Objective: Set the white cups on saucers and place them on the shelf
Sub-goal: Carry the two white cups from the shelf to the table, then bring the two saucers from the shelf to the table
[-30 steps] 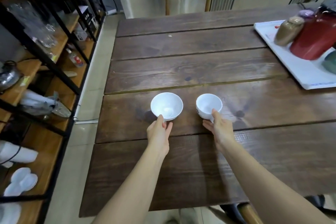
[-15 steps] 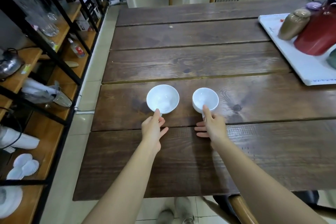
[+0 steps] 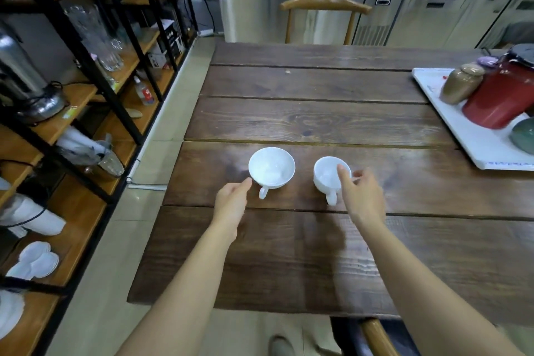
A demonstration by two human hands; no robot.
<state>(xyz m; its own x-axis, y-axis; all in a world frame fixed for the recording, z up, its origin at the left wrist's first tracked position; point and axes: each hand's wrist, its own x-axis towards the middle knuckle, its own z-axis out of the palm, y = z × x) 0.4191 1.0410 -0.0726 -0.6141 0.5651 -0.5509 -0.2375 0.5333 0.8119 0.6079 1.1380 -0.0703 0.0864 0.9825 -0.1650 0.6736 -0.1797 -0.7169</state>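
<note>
Two white cups stand upright near the front of the wooden table (image 3: 318,121), their handles pointing toward me. The wider left cup (image 3: 271,167) has my left hand (image 3: 231,204) just beside it, fingertips at its left wall and nothing held. On the smaller right cup (image 3: 326,175), my right hand (image 3: 361,195) hovers at the right rim, thumb over the rim and fingers spread outside it, blurred. White saucers (image 3: 34,261) lie on a low board of the shelf (image 3: 83,222) to my left.
A white tray (image 3: 476,147) at the table's right edge carries a red jar (image 3: 502,98), a brown jar (image 3: 461,82) and a green dish. One wooden chair (image 3: 323,6) stands at the far side, another by my legs. The shelf holds glassware, a kettle and bottles.
Both hands have come off the cup handles, which now show. My left hand slid to the left cup's side, my right hand to the right cup's rim. The view tilted up.
</note>
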